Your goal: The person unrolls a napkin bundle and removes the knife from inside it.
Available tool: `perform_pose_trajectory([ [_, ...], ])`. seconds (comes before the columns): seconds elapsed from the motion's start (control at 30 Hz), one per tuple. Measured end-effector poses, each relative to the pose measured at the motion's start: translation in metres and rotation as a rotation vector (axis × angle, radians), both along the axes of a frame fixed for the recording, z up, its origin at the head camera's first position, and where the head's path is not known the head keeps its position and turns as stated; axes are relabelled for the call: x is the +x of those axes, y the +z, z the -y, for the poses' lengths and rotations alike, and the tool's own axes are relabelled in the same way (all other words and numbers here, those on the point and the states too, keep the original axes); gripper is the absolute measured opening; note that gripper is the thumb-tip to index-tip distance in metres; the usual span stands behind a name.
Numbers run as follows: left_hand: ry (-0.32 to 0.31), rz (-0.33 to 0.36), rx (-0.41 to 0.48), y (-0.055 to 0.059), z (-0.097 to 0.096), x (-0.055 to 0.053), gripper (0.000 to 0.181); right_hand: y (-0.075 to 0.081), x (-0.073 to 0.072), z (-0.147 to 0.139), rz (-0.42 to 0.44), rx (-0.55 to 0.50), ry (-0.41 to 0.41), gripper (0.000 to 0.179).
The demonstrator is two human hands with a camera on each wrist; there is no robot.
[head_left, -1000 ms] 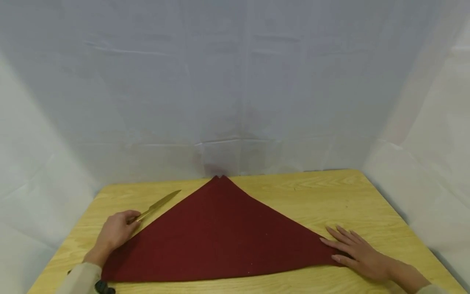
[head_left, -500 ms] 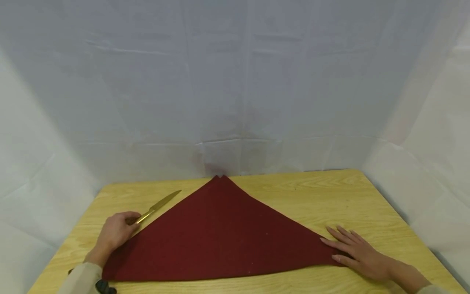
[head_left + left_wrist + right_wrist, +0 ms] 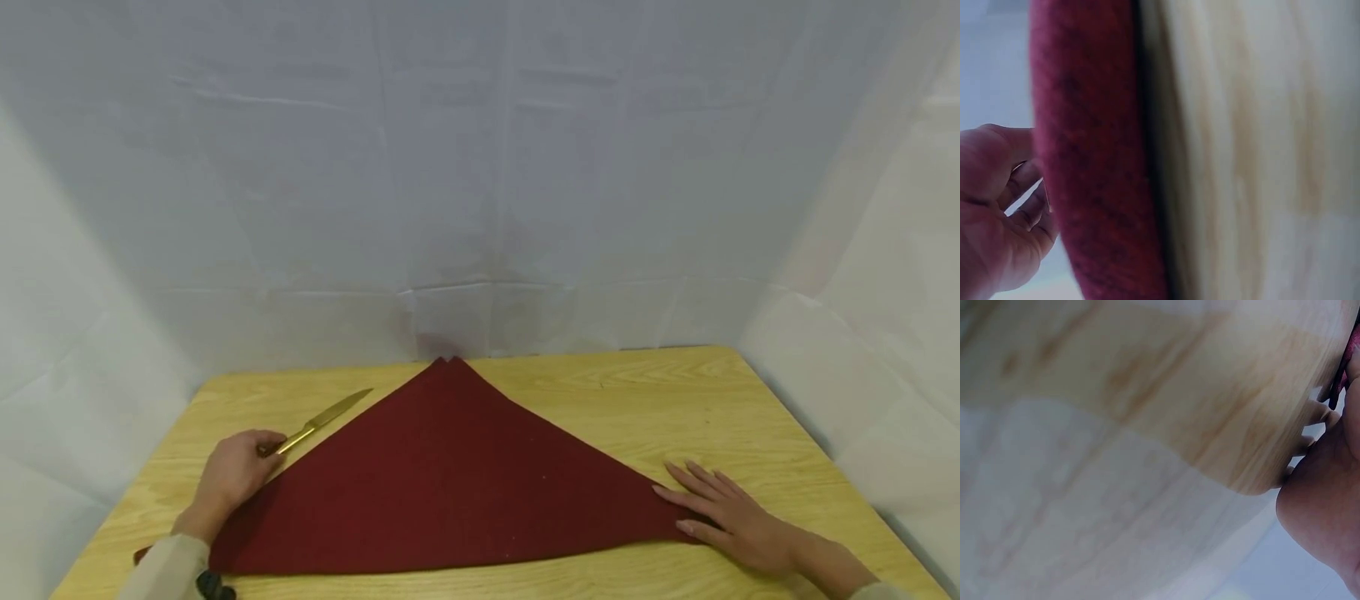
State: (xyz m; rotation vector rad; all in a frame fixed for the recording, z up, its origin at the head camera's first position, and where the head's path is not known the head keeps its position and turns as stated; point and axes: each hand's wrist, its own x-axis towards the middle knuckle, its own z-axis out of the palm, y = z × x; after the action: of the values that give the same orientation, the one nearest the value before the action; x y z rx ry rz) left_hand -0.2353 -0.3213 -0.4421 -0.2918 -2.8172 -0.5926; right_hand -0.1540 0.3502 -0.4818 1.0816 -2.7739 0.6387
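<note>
A dark red cloth (image 3: 450, 492), folded into a broad triangle, lies on the wooden table with its point toward the back. At its left side, my left hand (image 3: 236, 471) grips the handle of a golden knife (image 3: 335, 409) between thumb and fingers. The blade points away to the back right, beside the cloth's left slanting edge. In the left wrist view, a band of the red cloth (image 3: 1094, 150) covers part of that hand and hides the knife. My right hand (image 3: 738, 521) rests with spread fingers on the cloth's right corner.
The light wooden table (image 3: 637, 392) extends behind and right of the cloth. White sheeting (image 3: 480, 167) stands at the back and both sides. A small dark object (image 3: 213, 587) sits by the left wrist, and a reddish bit (image 3: 141, 554) shows left of the sleeve.
The knife's tip has shifted very slightly to the right in my left hand. The cloth and my right hand stay in place.
</note>
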Motion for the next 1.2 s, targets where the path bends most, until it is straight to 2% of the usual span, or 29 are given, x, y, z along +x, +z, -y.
perform_pose_trajectory([
  [0.13,-0.006,0.005,-0.005,0.0007,0.0008,-0.0006,0.023,0.001,0.0005,0.0005,0.001,-0.002,0.003,0.049],
  [0.33,-0.037,0.035,0.036,0.001,0.0018,-0.0002,0.02,0.0028,0.0014,0.0013,0.024,-0.018,0.006,0.049],
  [0.67,0.012,0.091,0.114,-0.0007,0.0026,0.0011,0.023,0.0036,0.0016,0.0014,0.024,-0.019,0.005,0.049],
  [0.97,0.018,0.102,0.146,-0.0045,0.0041,0.002,0.024,0.003,0.0016,0.0013,0.015,-0.019,0.006,0.048],
  [1.2,0.024,0.155,0.168,-0.0056,0.0062,0.0011,0.028,0.0029,0.002,0.0008,0.009,-0.027,0.013,0.049],
])
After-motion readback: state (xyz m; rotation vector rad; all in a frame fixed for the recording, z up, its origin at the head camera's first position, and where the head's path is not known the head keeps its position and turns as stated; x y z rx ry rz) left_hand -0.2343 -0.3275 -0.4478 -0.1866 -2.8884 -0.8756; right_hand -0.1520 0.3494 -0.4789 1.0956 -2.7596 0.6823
